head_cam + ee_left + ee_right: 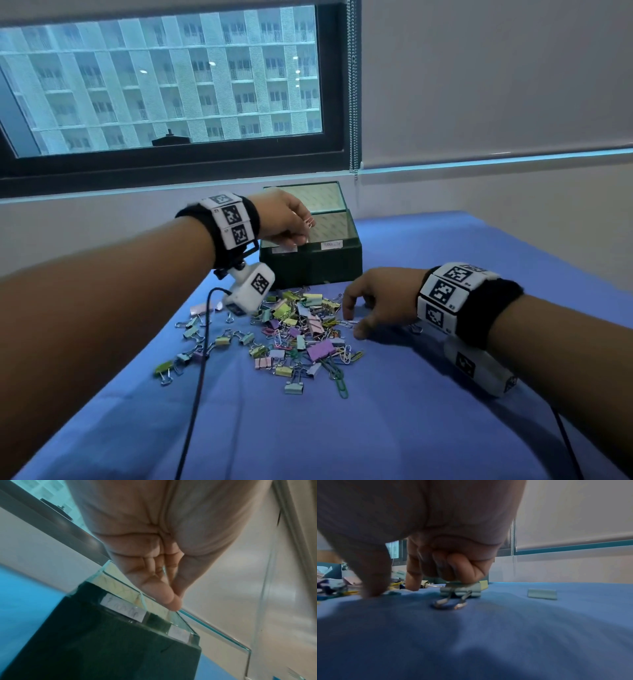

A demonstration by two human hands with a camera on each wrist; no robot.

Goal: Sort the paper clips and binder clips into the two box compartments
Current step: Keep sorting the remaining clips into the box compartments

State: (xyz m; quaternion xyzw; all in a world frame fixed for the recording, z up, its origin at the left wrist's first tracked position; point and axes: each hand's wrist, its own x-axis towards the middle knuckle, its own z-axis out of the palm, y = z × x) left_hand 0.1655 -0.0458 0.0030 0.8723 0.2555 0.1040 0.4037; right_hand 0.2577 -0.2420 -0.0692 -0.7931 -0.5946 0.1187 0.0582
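A dark green box (310, 270) with two compartments stands at the back of the blue cloth, its glass lid (308, 197) raised. My left hand (291, 219) hovers over the box's front left part and pinches a silver paper clip (309, 222); the left wrist view shows a sliver of the clip (163, 569) between thumb and fingers. A pile of pastel binder clips and paper clips (298, 329) lies in front of the box. My right hand (359, 315) is down at the pile's right edge, thumb and forefinger tips apart on the cloth, its curled fingers (458, 568) touching a grey-blue binder clip (460, 591).
White labels (123, 609) sit on the box's front rim (178, 634). A pale blue binder clip (541, 594) lies apart to the right of my right hand. A black cable (202, 377) runs from the left wrist camera across the cloth. A window and wall stand behind the table.
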